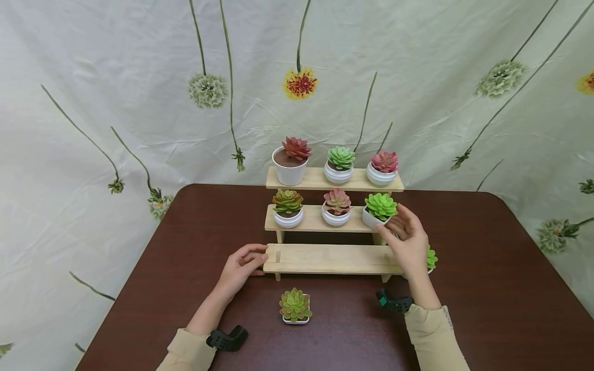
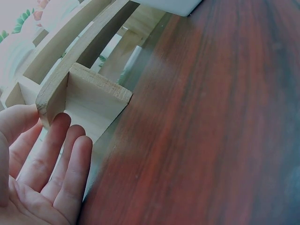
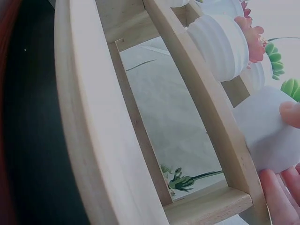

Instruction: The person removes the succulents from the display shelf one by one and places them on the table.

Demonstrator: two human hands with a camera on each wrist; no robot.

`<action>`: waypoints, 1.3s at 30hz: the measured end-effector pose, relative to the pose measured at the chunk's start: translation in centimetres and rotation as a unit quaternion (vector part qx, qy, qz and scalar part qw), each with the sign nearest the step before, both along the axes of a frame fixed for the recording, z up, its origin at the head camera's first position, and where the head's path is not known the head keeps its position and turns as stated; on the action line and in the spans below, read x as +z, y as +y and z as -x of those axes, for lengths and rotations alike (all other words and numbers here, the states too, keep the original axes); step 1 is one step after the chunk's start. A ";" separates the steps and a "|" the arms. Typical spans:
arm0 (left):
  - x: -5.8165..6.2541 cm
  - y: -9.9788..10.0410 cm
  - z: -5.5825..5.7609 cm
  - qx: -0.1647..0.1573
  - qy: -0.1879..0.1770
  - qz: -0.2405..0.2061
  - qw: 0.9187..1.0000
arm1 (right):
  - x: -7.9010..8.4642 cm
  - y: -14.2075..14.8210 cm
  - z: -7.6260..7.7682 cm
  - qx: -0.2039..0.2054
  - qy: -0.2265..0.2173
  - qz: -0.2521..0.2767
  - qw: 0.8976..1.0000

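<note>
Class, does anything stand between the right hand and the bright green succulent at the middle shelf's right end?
Nothing visible does: the right hand grips the white pot of the bright green succulent directly. The dusty-pink succulent stands to its left, not between.

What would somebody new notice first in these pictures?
Probably the wooden stand on the dark table, its upper two tiers lined with potted succulents. Then the right fingers, gripping a green succulent's pot at the middle tier's right end, and the left fingers, touching the bottom tier's left end.

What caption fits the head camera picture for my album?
Left hand holding the wooden shelf, right hand holding a bright green potted plant.
</note>
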State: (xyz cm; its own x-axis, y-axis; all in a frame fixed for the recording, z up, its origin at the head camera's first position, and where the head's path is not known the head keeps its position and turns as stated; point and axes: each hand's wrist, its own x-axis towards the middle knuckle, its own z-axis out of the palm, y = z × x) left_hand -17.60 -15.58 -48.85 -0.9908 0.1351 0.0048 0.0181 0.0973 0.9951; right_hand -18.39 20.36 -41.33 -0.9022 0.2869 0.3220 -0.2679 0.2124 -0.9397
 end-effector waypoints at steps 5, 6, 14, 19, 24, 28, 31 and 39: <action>0.0 0.0 0.0 0.001 0.000 0.000 1.000 | 0.4 0.0 -0.4 0.012 -0.014 -0.002 1.000; 0.0 0.0 0.0 0.002 -0.002 -0.001 1.000 | 0.5 0.1 -0.5 0.015 -0.014 -0.001 1.000; 0.5 0.1 0.0 0.000 -0.008 -0.002 1.000 | 1.3 0.2 -1.4 0.053 -0.025 -0.023 0.998; 0.3 0.1 0.0 0.005 -0.003 -0.001 1.000 | 1.8 0.3 -2.2 0.098 -0.046 -0.066 0.992; 0.2 0.1 0.1 0.005 -0.009 -0.002 1.000 | 1.5 0.2 -2.7 0.156 -0.078 -0.086 0.981; 0.6 0.1 0.0 0.001 -0.020 -0.006 1.000 | 0.7 0.0 -3.0 0.190 -0.087 -0.100 0.973; 1.7 0.3 -0.5 -0.003 -0.018 -0.004 1.000 | 0.0 -0.2 -3.3 0.216 -0.080 -0.103 0.968; 3.2 0.6 -1.2 -0.007 -0.013 -0.002 1.000 | -1.8 -0.5 -4.4 0.298 -0.055 -0.112 0.946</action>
